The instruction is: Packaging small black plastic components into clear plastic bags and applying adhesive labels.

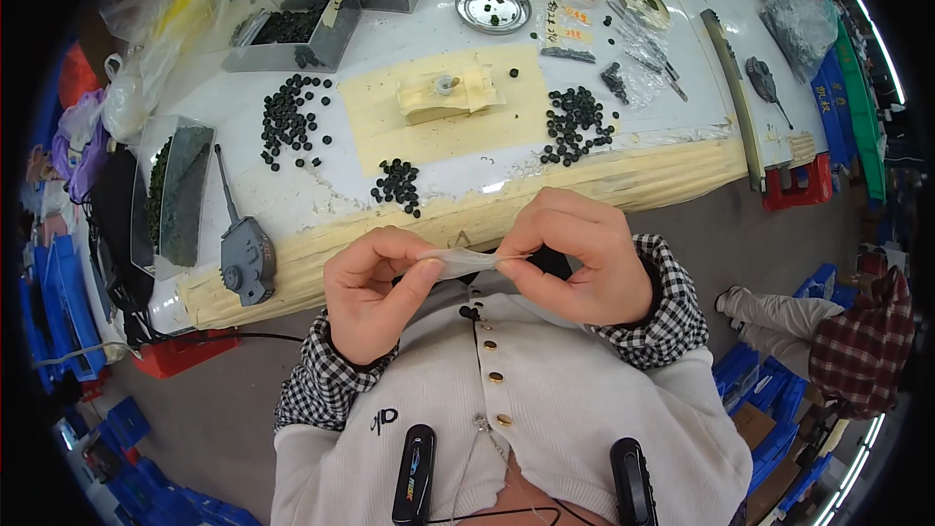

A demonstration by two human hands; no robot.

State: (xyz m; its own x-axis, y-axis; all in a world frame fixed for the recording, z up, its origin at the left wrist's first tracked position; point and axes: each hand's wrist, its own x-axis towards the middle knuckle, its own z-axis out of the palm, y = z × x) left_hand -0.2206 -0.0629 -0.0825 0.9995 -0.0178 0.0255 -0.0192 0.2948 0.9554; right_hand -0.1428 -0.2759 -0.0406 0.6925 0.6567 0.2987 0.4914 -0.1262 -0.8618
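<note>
My left hand (375, 290) and my right hand (582, 258) meet in front of my chest, just off the table's near edge. Between them stretches a thin, whitish, translucent piece of film (462, 261), its exact kind unclear. The left thumb and fingers pinch one end, and the right ones pinch the other. Beyond the hands, a block wrapped in cream tape (429, 115) sits on a taped patch of the table. Small black wheel-like parts lie in a near pile (395, 185), a left pile (286, 119) and a right pile (577, 125).
Grey toy tank turrets lie at the left (247, 258) and far right (763, 81). Clear bins (336, 34) hold dark parts at the back left. A round metal dish (493, 7) and a plastic bag (567, 15) stand behind. Cream tape (643, 173) covers the table's front edge.
</note>
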